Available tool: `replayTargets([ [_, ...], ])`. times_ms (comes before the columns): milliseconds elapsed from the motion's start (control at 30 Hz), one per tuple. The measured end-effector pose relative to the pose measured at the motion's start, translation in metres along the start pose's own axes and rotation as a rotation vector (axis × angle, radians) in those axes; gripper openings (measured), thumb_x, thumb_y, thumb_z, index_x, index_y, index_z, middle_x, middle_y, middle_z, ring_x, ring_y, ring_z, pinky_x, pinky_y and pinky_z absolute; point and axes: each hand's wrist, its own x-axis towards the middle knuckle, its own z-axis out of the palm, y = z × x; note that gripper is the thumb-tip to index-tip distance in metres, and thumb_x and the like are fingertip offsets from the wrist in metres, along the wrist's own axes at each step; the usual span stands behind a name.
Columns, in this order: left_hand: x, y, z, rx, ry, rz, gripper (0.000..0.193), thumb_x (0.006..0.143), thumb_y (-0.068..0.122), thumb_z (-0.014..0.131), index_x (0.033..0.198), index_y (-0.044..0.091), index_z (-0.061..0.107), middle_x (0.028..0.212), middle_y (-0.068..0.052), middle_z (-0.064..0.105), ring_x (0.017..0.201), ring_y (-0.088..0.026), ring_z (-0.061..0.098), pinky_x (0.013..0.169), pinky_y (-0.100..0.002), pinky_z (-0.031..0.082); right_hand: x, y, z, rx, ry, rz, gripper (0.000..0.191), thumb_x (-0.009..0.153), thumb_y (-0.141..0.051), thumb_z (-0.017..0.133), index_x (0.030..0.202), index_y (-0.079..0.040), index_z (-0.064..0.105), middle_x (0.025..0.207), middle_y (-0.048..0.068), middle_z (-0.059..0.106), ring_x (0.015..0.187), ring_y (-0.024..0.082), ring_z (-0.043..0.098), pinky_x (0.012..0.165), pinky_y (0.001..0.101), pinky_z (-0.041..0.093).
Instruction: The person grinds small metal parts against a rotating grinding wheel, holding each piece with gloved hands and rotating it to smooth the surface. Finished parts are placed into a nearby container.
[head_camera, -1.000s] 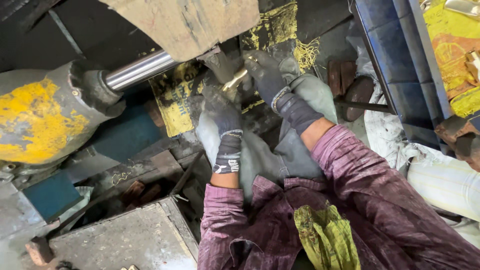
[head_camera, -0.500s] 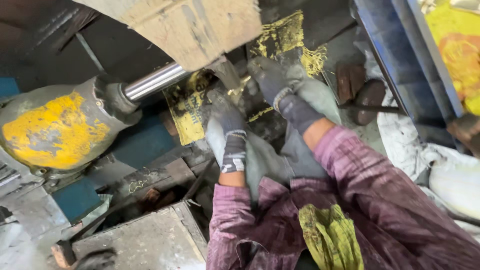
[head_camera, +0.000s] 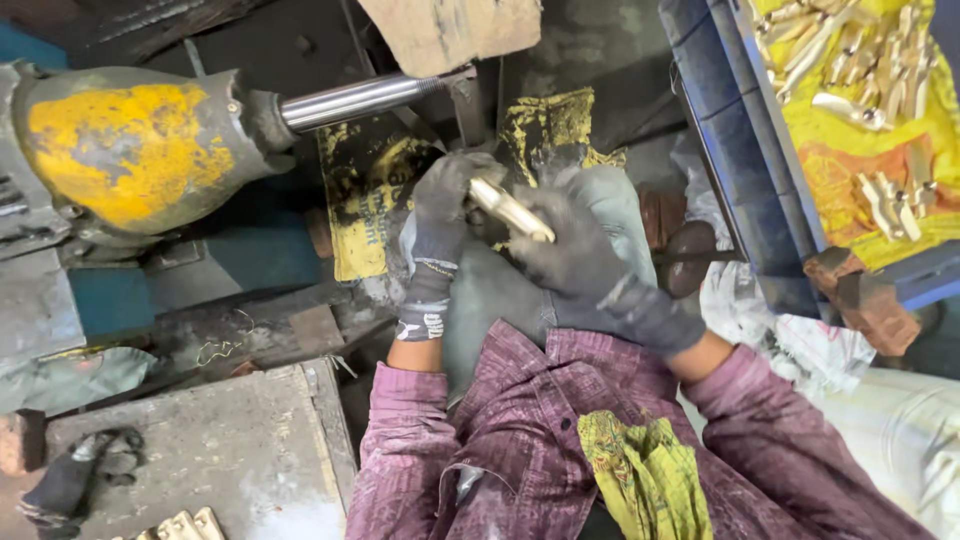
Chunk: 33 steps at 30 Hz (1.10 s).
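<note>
**Head view: two gloved hands on a brass part beside a press**

Head view, looking down. A large machine body (head_camera: 130, 150), grey with worn yellow paint, filled the upper left; a polished steel rod (head_camera: 355, 100) ran from it toward the top centre, ending under a wooden block (head_camera: 450, 30). A blue crate (head_camera: 745, 190) at the upper right, lined with a yellow sack, held many loose brass pieces (head_camera: 860, 80). A grey metal slab (head_camera: 200, 450) occupied the lower left, with a spare dark glove (head_camera: 80, 475) near its left edge. The person's purple shirt sleeves (head_camera: 520, 430) filled the lower centre, a yellow-green cloth (head_camera: 640, 475) lying against them. Both hands wore dark grey gloves. The right hand (head_camera: 580, 255) was closed around the lower end of a small brass part (head_camera: 510, 210); the left hand (head_camera: 445, 210) gripped its upper end with curled fingers. The part lay tilted between the two hands, above the person's lap, just below the rod's end.
</note>
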Motion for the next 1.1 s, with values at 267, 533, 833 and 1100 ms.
replayTargets([
  [267,0.005,0.035,-0.005,0.81,-0.196,0.688,0.029,0.085,0.007,0.066,0.113,0.009,0.072,0.116,-0.009,0.074,0.107,-0.03,0.072,0.095,-0.04,0.061,-0.026,-0.021,0.012,0.041,0.076,-0.003,0.075,0.089,-0.028,0.083,0.148,0.003,0.047,0.134,0.017,0.066,0.122,0.024,0.067,0.102,0.0359,0.054],
  [533,0.001,0.028,-0.012,0.981,-0.125,0.777,0.031,0.081,0.007,0.068,0.111,0.005,0.07,0.113,-0.013,0.072,0.108,-0.035,0.07,0.094,-0.044,0.058,-0.029,-0.017,0.021,0.008,0.06,-0.03,0.079,0.088,-0.03,0.084,0.149,0.003,0.046,0.139,0.019,0.064,0.126,0.025,0.066,0.105,0.0358,0.053],
  [833,0.003,-0.016,-0.025,0.933,0.043,0.766,0.021,0.094,0.013,0.063,0.114,0.009,0.067,0.109,-0.009,0.073,0.101,-0.029,0.073,0.09,-0.038,0.062,-0.024,-0.012,0.023,0.072,0.067,-0.088,0.073,0.089,-0.02,0.082,0.149,0.003,0.046,0.142,0.021,0.061,0.132,0.026,0.062,0.111,0.0382,0.05],
  [1100,0.034,-0.119,-0.018,-0.159,0.393,-0.428,0.044,0.109,0.043,0.049,0.104,0.002,0.066,0.076,-0.006,0.062,0.051,-0.013,0.052,0.044,-0.028,0.04,0.041,0.086,0.035,0.257,-0.052,0.291,0.055,0.092,-0.005,0.07,0.145,-0.002,0.055,0.121,0.02,0.068,0.102,0.025,0.068,0.088,0.0378,0.056],
])
